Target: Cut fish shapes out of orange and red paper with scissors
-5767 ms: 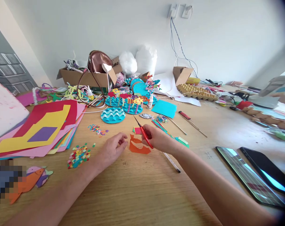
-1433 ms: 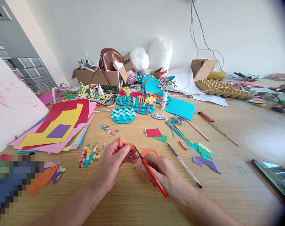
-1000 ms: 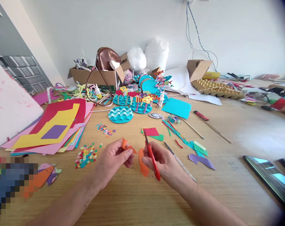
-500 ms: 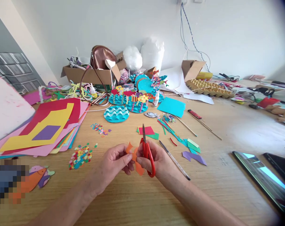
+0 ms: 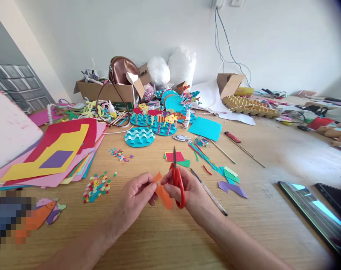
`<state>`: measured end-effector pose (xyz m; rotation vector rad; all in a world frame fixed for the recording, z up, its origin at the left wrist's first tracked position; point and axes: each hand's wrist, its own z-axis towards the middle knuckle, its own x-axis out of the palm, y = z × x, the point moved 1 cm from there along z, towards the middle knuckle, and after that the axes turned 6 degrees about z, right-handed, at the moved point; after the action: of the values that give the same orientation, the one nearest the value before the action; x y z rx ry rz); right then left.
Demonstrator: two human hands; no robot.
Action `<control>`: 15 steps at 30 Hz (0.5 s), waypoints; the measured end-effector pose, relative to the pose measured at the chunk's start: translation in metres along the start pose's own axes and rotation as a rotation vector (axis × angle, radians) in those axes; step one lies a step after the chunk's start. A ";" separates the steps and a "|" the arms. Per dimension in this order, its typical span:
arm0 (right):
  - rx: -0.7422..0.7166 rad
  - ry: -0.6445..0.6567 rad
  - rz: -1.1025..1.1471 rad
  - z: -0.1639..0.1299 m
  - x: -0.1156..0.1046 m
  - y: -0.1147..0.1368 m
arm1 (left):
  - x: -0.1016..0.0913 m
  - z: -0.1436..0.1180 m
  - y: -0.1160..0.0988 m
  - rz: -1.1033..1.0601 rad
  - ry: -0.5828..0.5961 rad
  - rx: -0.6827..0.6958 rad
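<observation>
The left hand [image 5: 139, 192] pinches the orange paper [image 5: 166, 199] over the table [image 5: 148, 240] toward its near edge, the right hand [image 5: 189, 188] seemingly touching it too while gripping the scissors [image 5: 175, 173], now swung toward the far edge, so cutting looks paused.

Red-handled scissors [image 5: 182, 193], dark blades together, tips pointing forward, in the right hand [image 5: 192, 187]; and the paper [image 5: 157, 177], bright orange, pinched by the left hand [image 5: 140, 190], more orange just below!
</observation>
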<state>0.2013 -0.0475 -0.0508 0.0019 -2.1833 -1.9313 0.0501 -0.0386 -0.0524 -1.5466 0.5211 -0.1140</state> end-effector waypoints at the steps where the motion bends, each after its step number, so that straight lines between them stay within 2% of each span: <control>1: -0.016 -0.006 -0.001 0.000 -0.001 0.002 | -0.001 0.000 -0.001 0.075 0.009 0.019; 3: -0.041 0.000 0.009 -0.001 -0.003 0.005 | -0.001 0.001 -0.003 0.195 0.035 0.044; 6: -0.034 0.029 0.028 -0.002 -0.004 0.008 | 0.001 0.000 -0.003 0.252 0.097 0.039; 11: -0.033 -0.006 0.058 -0.003 0.000 0.007 | 0.004 -0.001 0.003 0.134 0.159 0.015; 15: -0.052 -0.023 0.093 -0.003 0.002 0.002 | 0.006 0.001 0.006 0.054 0.105 0.039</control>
<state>0.1996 -0.0503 -0.0485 -0.1278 -2.1071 -1.9454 0.0540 -0.0400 -0.0593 -1.4932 0.6396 -0.1636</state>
